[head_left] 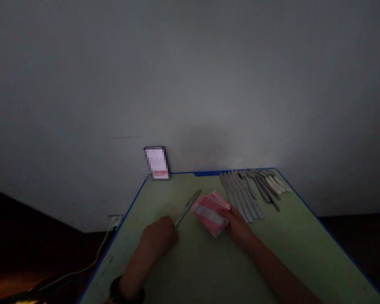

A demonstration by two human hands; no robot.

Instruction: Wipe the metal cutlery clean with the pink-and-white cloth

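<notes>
My left hand [158, 238] is closed around the handle of a table knife [187, 208], whose blade points up and to the right over the green table [209, 270]. Just right of the blade, my right hand [237, 226] grips a folded pink and white cloth [210, 211]. The cloth sits between the knife and a row of cutlery.
Several knives [240, 196] and other cutlery [269, 185] lie side by side at the table's far right. A blurred-out phone or card [157, 163] leans on the wall at the far left corner. A white cable [95, 259] runs down left of the table, whose edge is blue.
</notes>
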